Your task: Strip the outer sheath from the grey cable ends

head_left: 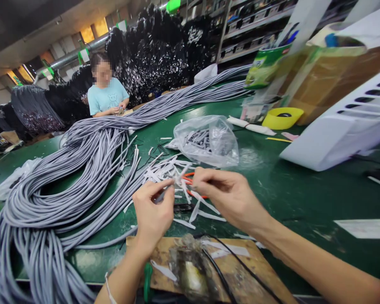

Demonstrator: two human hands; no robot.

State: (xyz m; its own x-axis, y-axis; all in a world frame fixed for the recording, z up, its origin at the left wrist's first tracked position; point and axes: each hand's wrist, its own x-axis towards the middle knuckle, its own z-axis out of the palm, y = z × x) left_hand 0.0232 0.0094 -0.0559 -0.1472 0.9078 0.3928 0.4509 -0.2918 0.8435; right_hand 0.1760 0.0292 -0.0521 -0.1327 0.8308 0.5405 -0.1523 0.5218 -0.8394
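Note:
My left hand (153, 209) is closed around a grey cable (110, 243), with finger and thumb close to its end. The cable runs back under my wrist toward the bundle on the left. My right hand (231, 196) is pinched just to the right of that end, and whatever lies in its fingertips is too small and blurred to name. Around and behind my fingers lie loose white strips (158, 172). Orange loops, which look like scissor handles (200, 195), show partly behind my right fingertips.
A thick bundle of grey cables (91, 126) curves across the green table (272, 202). A clear bag of grey pieces (223, 143) sits mid-table. A wooden board (256, 261) with black cords is close to me. White slotted equipment (342, 122) stands right. Across the table sits a person (109, 95).

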